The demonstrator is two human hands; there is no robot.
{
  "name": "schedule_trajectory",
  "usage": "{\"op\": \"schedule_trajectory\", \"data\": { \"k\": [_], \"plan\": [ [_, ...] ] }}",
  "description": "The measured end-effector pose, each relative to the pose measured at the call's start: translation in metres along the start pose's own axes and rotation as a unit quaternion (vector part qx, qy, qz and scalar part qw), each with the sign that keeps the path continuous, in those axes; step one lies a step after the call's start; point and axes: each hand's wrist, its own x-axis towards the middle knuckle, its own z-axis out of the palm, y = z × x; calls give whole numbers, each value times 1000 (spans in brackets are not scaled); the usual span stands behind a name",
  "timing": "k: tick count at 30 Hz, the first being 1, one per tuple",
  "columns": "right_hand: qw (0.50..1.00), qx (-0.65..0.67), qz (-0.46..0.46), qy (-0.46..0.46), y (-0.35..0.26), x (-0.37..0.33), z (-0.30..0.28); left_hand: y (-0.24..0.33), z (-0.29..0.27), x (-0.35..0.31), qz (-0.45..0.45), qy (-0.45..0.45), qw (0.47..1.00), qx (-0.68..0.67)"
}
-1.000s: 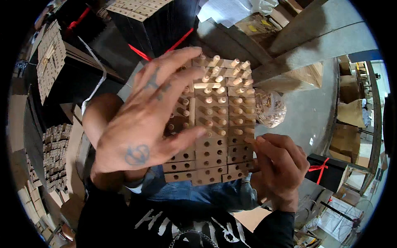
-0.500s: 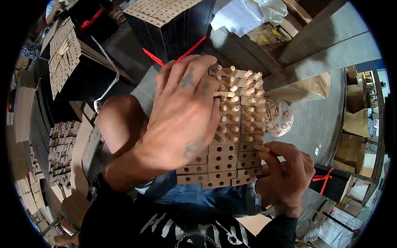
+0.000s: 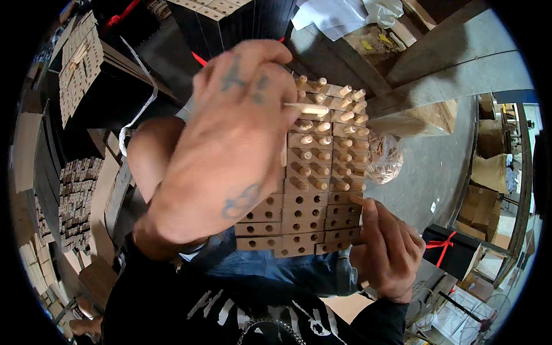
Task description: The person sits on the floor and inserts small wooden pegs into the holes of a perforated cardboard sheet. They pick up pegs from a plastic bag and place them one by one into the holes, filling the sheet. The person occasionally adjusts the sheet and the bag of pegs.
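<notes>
A bank of stacked brown boards (image 3: 306,225) with drilled holes rests over my lap. Short wooden dowels (image 3: 324,141) stand up from the holes in its far rows, while the near rows show bare holes. My left hand (image 3: 236,132) is closed above the left side of the bank, hiding the holes under it. A pale dowel (image 3: 313,110) sticks out sideways from its fingers. At the right edge, my right hand (image 3: 391,247) pinches another dowel (image 3: 357,199) between thumb and finger. That dowel's tip is at a hole just below the filled rows.
A clear bag of dowels (image 3: 385,161) sits right of the boards. Black stacks of drilled boards (image 3: 109,92) stand at left and far ahead. A wooden beam (image 3: 448,75) crosses the upper right. A black bundle with red ribbon (image 3: 451,247) lies at right.
My left hand has risen and moved left and away from me, with its dowel still showing. My right hand keeps its dowel at the right edge. The whole view has shifted slightly.
</notes>
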Motion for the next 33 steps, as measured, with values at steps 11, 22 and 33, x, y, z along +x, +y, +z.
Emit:
{"op": "schedule_trajectory", "data": {
  "k": [11, 22, 33],
  "plan": [
    [930, 309, 168, 105, -6, 7, -9, 22, 6, -16, 104, -86, 896, -422],
    [955, 266, 54, 123, -5, 14, -17, 29, 4, -24, 57, -207, 886, -412],
    [960, 237, 94, 114, 2, 30, 11, -6, 11, 0, -14, -64, 995, 69]
  ]
}}
